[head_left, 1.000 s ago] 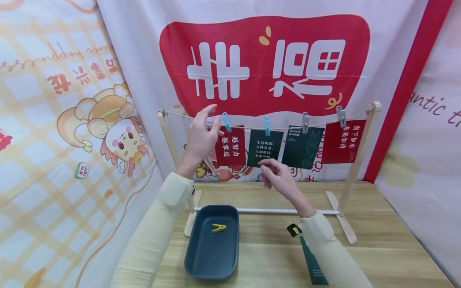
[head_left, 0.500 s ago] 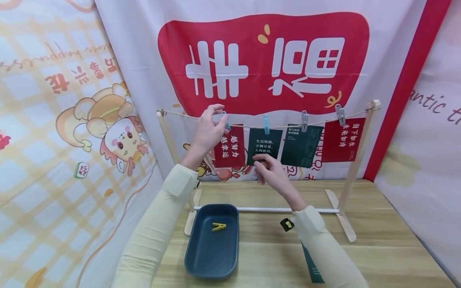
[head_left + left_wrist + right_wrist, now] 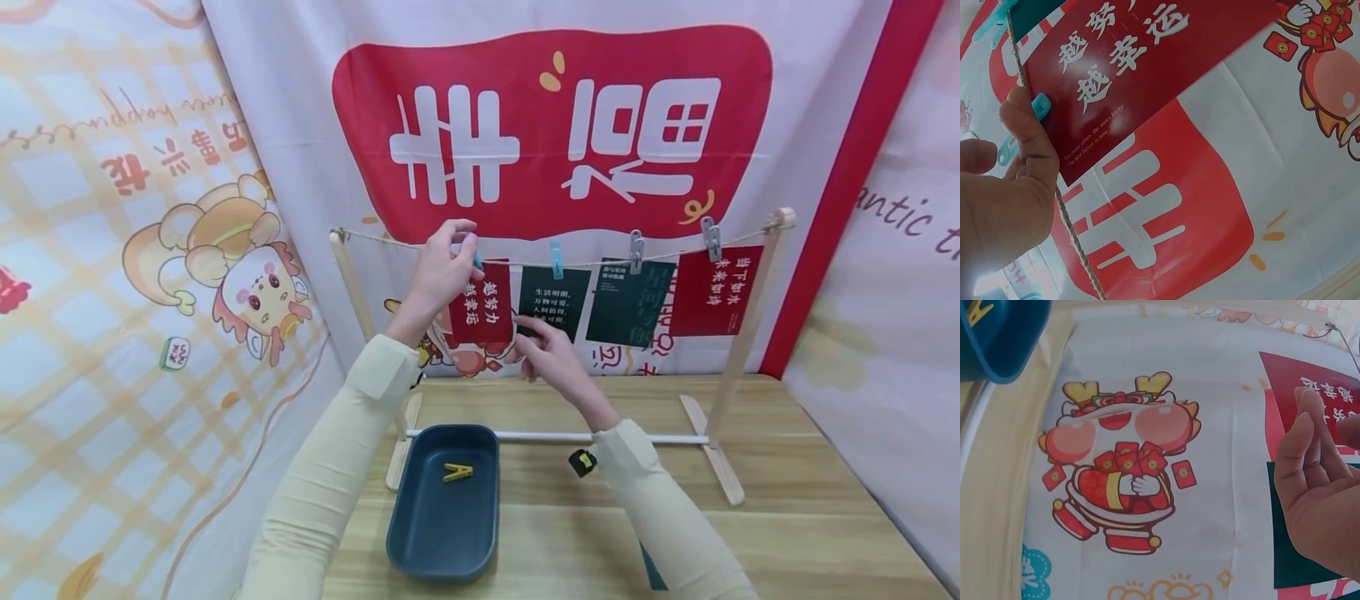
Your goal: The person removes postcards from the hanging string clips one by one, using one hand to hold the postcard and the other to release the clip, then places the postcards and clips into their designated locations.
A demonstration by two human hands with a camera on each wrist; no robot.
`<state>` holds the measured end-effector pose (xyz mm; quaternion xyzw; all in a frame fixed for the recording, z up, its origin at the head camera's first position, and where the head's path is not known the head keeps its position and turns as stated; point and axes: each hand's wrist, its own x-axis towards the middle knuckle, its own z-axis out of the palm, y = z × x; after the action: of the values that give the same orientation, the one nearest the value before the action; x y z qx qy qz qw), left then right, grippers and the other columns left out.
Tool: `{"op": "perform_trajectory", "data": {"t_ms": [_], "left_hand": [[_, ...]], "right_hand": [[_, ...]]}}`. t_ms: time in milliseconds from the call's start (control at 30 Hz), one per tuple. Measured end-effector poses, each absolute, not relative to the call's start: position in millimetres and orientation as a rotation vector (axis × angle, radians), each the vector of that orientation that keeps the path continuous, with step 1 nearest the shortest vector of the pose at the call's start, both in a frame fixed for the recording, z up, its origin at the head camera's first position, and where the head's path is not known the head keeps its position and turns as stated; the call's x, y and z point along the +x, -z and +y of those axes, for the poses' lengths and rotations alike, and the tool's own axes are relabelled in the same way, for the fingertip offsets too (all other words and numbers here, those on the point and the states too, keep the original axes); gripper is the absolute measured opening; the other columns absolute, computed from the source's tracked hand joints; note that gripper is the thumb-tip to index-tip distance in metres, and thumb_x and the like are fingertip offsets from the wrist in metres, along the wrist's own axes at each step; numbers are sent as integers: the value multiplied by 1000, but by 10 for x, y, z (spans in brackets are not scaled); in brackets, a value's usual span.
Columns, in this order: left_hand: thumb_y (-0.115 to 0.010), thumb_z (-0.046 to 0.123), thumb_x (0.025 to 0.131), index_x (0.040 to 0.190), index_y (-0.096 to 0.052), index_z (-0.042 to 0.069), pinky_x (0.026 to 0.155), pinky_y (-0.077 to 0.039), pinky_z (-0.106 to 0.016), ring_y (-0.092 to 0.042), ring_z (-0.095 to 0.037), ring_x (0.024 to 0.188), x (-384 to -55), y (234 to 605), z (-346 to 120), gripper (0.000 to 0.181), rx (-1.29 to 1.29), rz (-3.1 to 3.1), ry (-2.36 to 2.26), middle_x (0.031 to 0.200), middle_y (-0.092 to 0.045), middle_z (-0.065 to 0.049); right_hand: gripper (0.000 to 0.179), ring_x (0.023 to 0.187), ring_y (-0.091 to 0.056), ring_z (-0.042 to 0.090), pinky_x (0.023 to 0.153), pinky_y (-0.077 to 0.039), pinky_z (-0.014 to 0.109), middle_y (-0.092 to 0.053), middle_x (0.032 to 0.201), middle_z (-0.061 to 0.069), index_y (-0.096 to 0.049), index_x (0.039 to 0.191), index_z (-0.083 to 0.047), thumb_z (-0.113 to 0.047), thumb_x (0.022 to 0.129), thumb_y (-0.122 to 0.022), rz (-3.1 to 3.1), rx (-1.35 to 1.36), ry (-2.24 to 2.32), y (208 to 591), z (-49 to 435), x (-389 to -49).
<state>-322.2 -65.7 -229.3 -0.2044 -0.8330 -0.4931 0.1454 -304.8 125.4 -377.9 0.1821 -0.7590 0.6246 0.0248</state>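
Observation:
My left hand [image 3: 441,275] is up at the cord, its thumb and fingers pinching a blue clothespin [image 3: 477,260] at the top of a red card [image 3: 480,310] with white writing. In the left wrist view, the fingers [image 3: 1019,125] partly cover this clothespin [image 3: 1040,106], and the card hangs beside them. Lower down, my right hand [image 3: 551,354] has loosely bent fingers near that card's lower right edge. The right wrist view shows its thumb apart from the fingers, nothing between them. A dark green card [image 3: 555,296] hangs behind the right fingertips from another blue clothespin [image 3: 557,260].
Farther right, a second green card [image 3: 630,304] and a red card [image 3: 716,292] hang from grey clothespins. A wooden frame [image 3: 738,333] carries the cord. On the table [image 3: 540,533] stands a dark blue tray [image 3: 442,542] with a yellow clothespin [image 3: 457,472]. A green card [image 3: 652,571] lies under the right forearm.
My left hand has moved right onto the blue clothespin, and its thumb and fingers have closed on it. My right hand has shifted left from the green card toward the red card's edge.

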Motion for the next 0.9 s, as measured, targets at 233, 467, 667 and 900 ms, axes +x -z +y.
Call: {"op": "perform_trajectory", "data": {"t_ms": [233,467,667,900], "left_hand": [[-50,35,102,136,-49,17,73,-58,-34,-70,-21,79,-3221,2323,-684,39,-585,-2383,1445,134,-57,-7],[-52,38,100,138,-48,17,74,-59,-33,-70,-19,79,-3194,2324,-693,44,-566,-2396,1452,124,-61,-5],[-54,37,100,141,-49,11,70,-60,-32,-71,-22,80,-3215,2297,-713,48,-560,-2414,1513,107,-65,-10],[-58,38,97,131,-52,13,72,-60,-30,-72,-23,84,-3182,2263,-709,42,-596,-2407,1569,109,-63,-8]], "right_hand": [[52,70,-65,41,63,-57,37,-73,98,14,-37,149,-19,-36,102,-51,-2357,573,-2018,3722,1151,-3073],[35,60,-67,21,60,-58,31,-71,98,23,-53,129,-12,-35,103,-50,-2268,576,-2112,3712,1055,-3109],[33,60,-68,19,62,-59,34,-70,93,24,-57,125,-11,-34,103,-49,-2242,560,-2127,3694,1008,-3094],[32,61,-68,19,63,-59,33,-71,80,12,-57,116,-6,-35,103,-49,-2228,568,-2117,3672,984,-3072]]}}
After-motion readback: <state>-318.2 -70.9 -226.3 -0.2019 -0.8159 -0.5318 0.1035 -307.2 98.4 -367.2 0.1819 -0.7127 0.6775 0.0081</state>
